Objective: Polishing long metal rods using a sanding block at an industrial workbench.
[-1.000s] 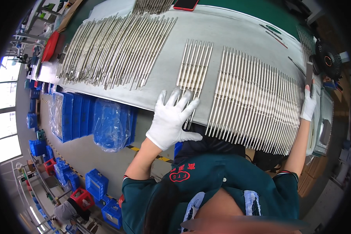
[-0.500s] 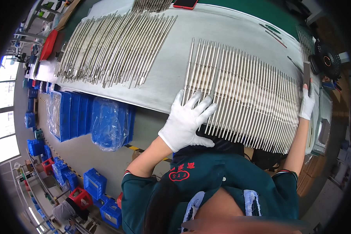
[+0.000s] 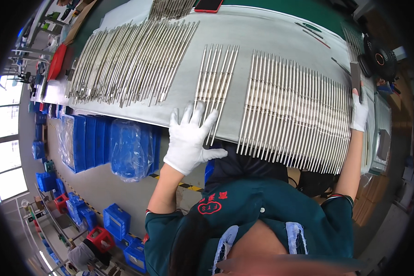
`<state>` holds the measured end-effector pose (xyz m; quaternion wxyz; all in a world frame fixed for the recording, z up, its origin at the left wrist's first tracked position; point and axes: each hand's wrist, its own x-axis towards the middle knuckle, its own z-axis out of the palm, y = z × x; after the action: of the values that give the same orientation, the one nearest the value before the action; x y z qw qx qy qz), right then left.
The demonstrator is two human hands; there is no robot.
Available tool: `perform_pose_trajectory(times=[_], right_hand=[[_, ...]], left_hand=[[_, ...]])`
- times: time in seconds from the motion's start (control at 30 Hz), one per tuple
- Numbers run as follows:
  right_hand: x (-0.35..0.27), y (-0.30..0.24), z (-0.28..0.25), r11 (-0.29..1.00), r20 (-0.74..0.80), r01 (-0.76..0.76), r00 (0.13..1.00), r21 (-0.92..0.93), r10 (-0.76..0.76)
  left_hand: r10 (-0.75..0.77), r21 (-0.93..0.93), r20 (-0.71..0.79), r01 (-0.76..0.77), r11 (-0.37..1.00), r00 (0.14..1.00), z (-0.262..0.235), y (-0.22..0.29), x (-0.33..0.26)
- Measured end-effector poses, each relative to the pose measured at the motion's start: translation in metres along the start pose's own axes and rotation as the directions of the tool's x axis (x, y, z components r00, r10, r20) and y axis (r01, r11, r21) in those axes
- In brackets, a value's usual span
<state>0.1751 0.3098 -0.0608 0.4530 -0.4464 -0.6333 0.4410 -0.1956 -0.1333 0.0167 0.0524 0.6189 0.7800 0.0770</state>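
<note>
My left hand [image 3: 189, 138], in a white glove, lies spread with its fingertips over the near ends of a small group of slim metal rods [image 3: 216, 76]. Its thumb points right, over the table's front edge. A wider row of similar rods [image 3: 294, 110] lies side by side to the right, separated by a strip of bare table. At that row's right end, my right hand [image 3: 359, 112], also gloved, has its fingers closed around the near part of a flat grey bar [image 3: 355, 73]. Some of its fingers are hidden.
Another bundle of rods [image 3: 129, 64] covers the table's left part, with more rods [image 3: 172, 8] behind it. A red-edged phone [image 3: 208, 5] lies at the back. Thin tools [image 3: 315, 34] and a black fan [image 3: 379, 57] are at right. Blue crates [image 3: 89, 142] stand below the left edge.
My left hand has moved left, and the small group of rods has slid left with it, widening the gap to the main row. My right hand stays by the row's right end.
</note>
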Motion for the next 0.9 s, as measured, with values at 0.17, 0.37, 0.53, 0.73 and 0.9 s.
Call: perform_pose_trajectory(times=[0.17, 0.37, 0.53, 0.73, 0.9], right_hand=[[0.001, 0.001, 0.002, 0.999, 0.004, 0.041, 0.999, 0.013, -0.041], [0.0, -0.004, 0.005, 0.998, 0.0, 0.056, 0.998, 0.028, -0.056], [-0.002, -0.01, 0.006, 0.996, -0.032, 0.052, 0.998, -0.07, -0.054], [-0.002, -0.01, 0.006, 0.989, -0.033, 0.081, 0.996, -0.122, -0.086], [-0.004, -0.013, 0.006, 0.982, -0.03, 0.091, 0.995, -0.165, -0.097]], left_hand=[[0.024, 0.016, -0.035, -0.024, 1.0, 0.999, 0.0, 0.013, 0.002], [0.273, -0.216, -0.021, -0.271, 0.938, 0.962, 0.014, 0.068, 0.032], [0.349, -0.269, -0.062, -0.352, 0.896, 0.935, 0.023, 0.088, 0.045], [0.314, -0.233, -0.032, -0.313, 0.921, 0.949, 0.02, 0.079, 0.042], [0.249, -0.117, -0.029, -0.251, 0.961, 0.968, 0.012, 0.059, 0.031]])
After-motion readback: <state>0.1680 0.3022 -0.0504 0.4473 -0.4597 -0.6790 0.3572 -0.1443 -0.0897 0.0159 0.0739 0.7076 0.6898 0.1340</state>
